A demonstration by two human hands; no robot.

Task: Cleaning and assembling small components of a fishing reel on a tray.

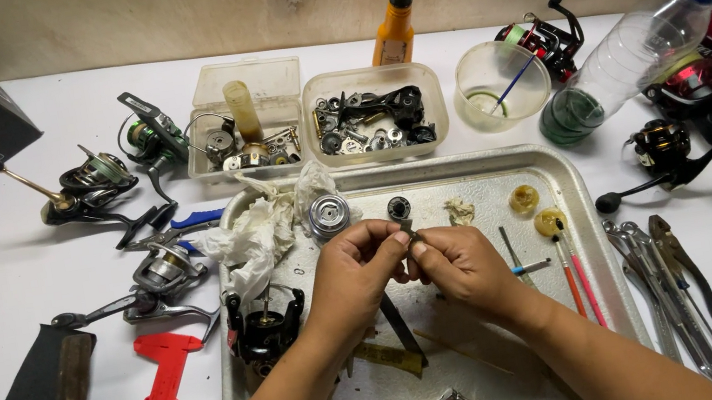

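Observation:
Over the metal tray, my left hand and my right hand meet, both pinching a small dark metal part between their fingertips. Just beyond the fingers a small dark gear-like piece and a silver spool rest on the tray. A black reel body lies on the tray to the left of my left wrist. A dark flat tool lies under my left hand.
Crumpled white tissue covers the tray's left corner. Two plastic boxes of parts, an orange oil bottle, a clear cup and a plastic bottle stand behind. Fishing reels lie left, pliers and wrenches right, a red caliper front left.

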